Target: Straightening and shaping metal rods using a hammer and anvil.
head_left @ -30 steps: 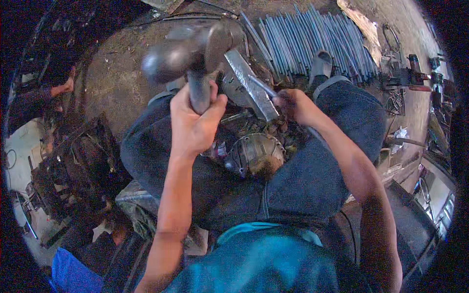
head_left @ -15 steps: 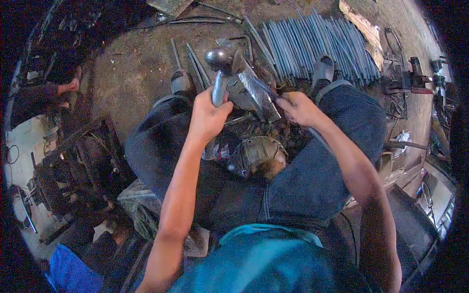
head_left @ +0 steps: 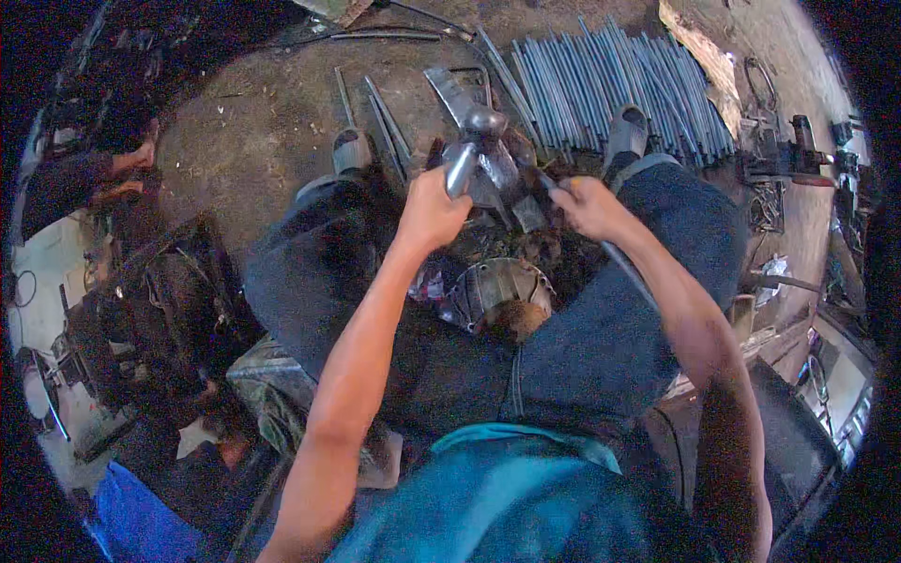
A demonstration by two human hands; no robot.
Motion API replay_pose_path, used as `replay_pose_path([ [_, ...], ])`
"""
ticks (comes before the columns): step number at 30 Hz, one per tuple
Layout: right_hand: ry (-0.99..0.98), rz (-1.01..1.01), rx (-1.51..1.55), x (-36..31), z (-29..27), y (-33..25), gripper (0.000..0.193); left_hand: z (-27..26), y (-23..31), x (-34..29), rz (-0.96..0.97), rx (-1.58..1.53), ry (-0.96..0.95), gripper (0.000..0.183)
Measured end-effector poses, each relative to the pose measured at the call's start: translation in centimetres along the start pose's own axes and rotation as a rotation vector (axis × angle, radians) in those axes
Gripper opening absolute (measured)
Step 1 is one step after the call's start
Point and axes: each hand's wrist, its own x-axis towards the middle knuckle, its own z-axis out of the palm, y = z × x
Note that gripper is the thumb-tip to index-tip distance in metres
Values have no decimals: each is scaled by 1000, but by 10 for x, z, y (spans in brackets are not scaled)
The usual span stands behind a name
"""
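My left hand (head_left: 435, 210) is closed round the grey metal handle of a hammer (head_left: 486, 121). The rounded hammer head lies over the middle of a flat steel strip (head_left: 449, 92), hiding part of it; whether they touch I cannot tell. Slanting from far left to near right, the strip has a shiny, battered face. My right hand (head_left: 591, 208) grips a long rod-like metal handle (head_left: 631, 272) that runs back under my forearm. Its front end meets the strip's side, but the joint is hidden. Beneath the strip is a dark metal block, mostly covered.
Many thin steel rods (head_left: 615, 89) lie side by side at the far right. Between my knees sits a round ribbed metal object (head_left: 502, 289). A few loose bars (head_left: 387, 117) lie by my left foot. Another person's foot (head_left: 141, 155) shows at the far left.
The hammer has moved right and slightly nearer, over the strip. The strip's far end has shifted left and away. My right hand has moved slightly right.
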Motion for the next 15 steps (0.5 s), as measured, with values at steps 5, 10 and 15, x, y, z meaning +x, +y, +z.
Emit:
replay_pose_path([
  [5,89,-188,-52,-2,7,7,31,-34,46,-36,104,-237,63,14],
  [10,25,-396,406,5,12,40,20,-68,94,-51,84,-513,96,12],
  [15,-118,-25,335,-31,2,-43,26,-65,61,-39,89,-406,83,15],
])
